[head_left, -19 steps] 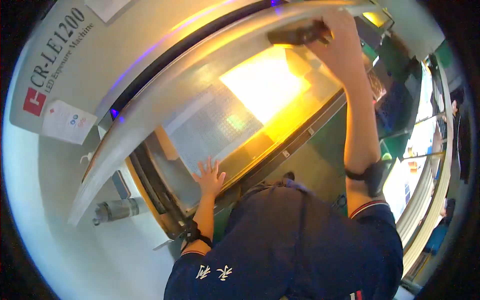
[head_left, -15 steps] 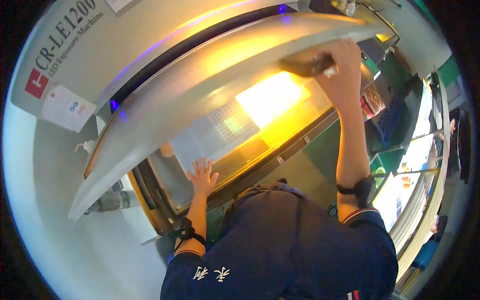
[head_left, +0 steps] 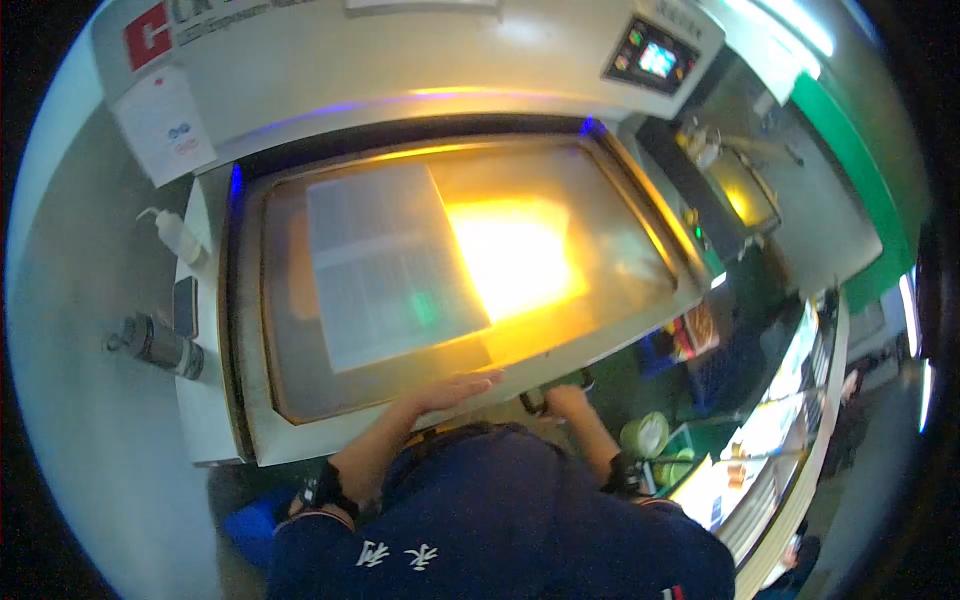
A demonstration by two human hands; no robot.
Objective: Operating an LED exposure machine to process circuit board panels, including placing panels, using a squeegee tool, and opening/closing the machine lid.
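Observation:
In front of me the wide framed lid point(head_left: 350, 408) of an exposure machine lies lowered, covered with a clear sheet. Through it a pale, whitish panel point(head_left: 385, 270) shows left of centre, beside a glaring yellow-white patch of light point(head_left: 515, 255). My left hand point(head_left: 455, 391) rests flat, fingers stretched, on the lid's front edge. Just to its right, my right hand point(head_left: 568, 402) is closed around a dark handle point(head_left: 533, 402) at that same edge. Part of the handle is hidden by the fingers.
A white squeeze bottle point(head_left: 177, 237), a phone point(head_left: 186, 307) and a dark grey bottle point(head_left: 160, 345) stand or lie on the left ledge. A control panel with a lit screen point(head_left: 656, 60) is at the back right. Lit shelving and a green tape roll point(head_left: 645, 435) sit at right.
The lid has come down from its tilted, raised position. My right hand has lowered with the handle. My left hand has moved off the area under the lid onto its front edge.

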